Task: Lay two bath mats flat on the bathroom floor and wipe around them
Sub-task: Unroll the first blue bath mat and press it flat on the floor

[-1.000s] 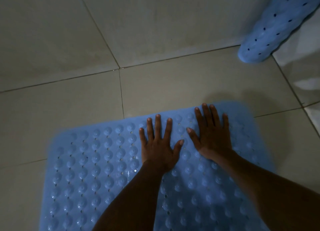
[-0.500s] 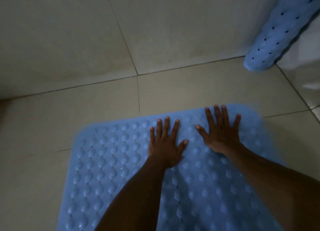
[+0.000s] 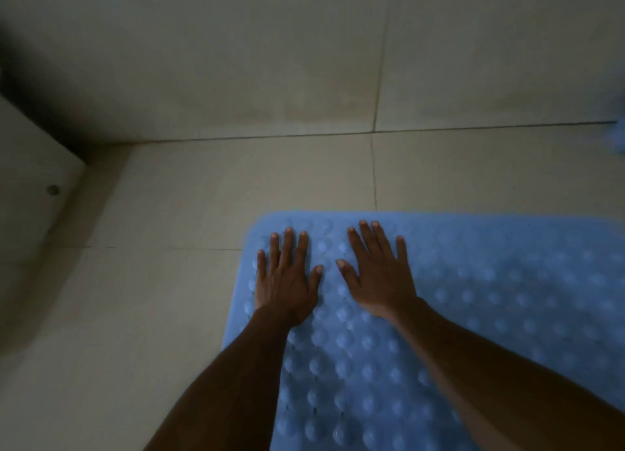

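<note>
While the light in the room is dim, the blue bath mat (image 3: pixel 490 298) shows plainly enough: it lies flat on the tiled floor (image 3: pixel 162 315), its rounded far-left corner in view, and it runs out of sight to the right and toward the person. Rows of round bumps cover its surface.

Both bare forearms reach forward, and both palms are down on the mat close to its far edge. The left hand (image 3: pixel 287 281) sits right by the mat's left edge; the right hand (image 3: pixel 378 278) lies just beside it, thumbs pointing toward each other but apart. Each grip is apart, fingers straight and slightly spread, pressing flat on the bumps and holding nothing.

Beyond the mat, a strip of pale floor meets a wall (image 3: pixel 236 61) of large pale tiles. A white panel (image 3: pixel 27 166) with a small round fitting (image 3: pixel 52 190) stands at the left, with deep shadow behind it. At the far right edge, a blue sliver (image 3: pixel 621 139) shows, too blurred to identify.
</note>
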